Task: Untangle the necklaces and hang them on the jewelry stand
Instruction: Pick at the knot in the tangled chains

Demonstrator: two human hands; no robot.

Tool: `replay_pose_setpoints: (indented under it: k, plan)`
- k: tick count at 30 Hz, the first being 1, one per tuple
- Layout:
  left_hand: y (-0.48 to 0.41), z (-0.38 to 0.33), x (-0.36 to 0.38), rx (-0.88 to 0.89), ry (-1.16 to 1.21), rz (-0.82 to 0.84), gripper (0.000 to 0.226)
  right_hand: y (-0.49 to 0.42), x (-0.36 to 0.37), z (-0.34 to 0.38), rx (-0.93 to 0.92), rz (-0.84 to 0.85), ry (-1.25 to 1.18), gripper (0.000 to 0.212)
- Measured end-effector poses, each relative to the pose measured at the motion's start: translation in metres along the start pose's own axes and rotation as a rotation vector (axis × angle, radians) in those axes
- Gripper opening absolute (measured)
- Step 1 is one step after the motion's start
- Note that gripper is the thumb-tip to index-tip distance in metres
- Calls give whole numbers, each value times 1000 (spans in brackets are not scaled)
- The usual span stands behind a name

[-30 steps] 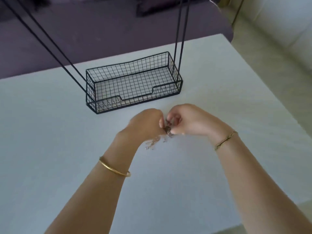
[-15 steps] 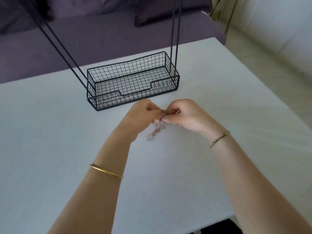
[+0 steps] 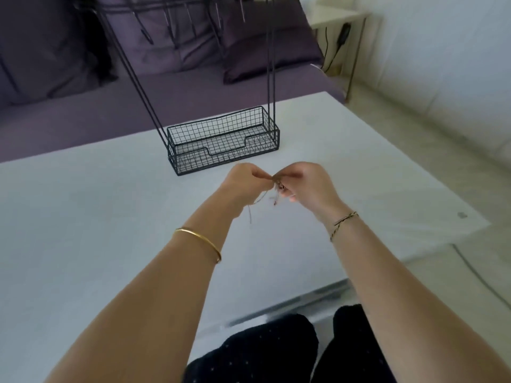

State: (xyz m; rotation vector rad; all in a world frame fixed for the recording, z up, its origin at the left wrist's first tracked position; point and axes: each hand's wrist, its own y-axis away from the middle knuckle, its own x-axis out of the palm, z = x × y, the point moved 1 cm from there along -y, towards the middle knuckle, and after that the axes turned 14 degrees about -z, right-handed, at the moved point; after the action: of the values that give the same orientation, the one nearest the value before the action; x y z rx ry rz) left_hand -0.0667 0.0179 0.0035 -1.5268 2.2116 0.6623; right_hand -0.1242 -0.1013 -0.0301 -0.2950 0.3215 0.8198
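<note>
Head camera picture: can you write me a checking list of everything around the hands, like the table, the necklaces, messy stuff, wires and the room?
Surface: white tabletop, with the stand on it.
Job's things: tangled clump of thin metal necklaces held above the table, loose ends dangling; black wire jewelry stand with a mesh basket base upright behind the hands.
Clutter: nothing seen.
Grippers: left hand and right hand both pinch the clump.
Cables: dark cable hanging by the small white side table; thin cable on the floor at the right.
Surroundings: purple sofa with cushions behind the table.
</note>
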Motion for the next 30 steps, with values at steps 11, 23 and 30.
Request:
replay_pose_setpoints:
  k: [11,23,30]
  plan:
    - [29,11,-28,-100,-57,-21,7,33,-2,21,97,-41,-128,18]
    - [24,23,-42,-208,247,-107,8,29,14,45,372,-4,-268,17]
    - [12,12,-31,-225,121,-59,4,21,-4,26,239,-121,-84,24]
